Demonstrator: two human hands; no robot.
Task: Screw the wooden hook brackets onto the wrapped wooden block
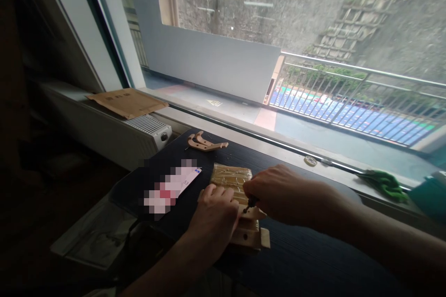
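Note:
My left hand (pixel 215 216) is curled over a small wooden assembly (pixel 251 235) on the dark table (pixel 296 260), holding it down. My right hand (pixel 275 195) is closed on a small dark tool (pixel 249 204) whose tip touches the top of the wooden assembly. Just behind my hands lies a wrapped pack of flat wooden sheets (pixel 230 179).
Curved wooden pieces (pixel 205 143) lie at the table's far edge. A blurred card (pixel 171 190) lies left of the pack. A cardboard envelope (pixel 127 102) rests on a white heater (pixel 149 132). On the window sill are a tape roll (pixel 310 161) and a green cloth (pixel 383 182).

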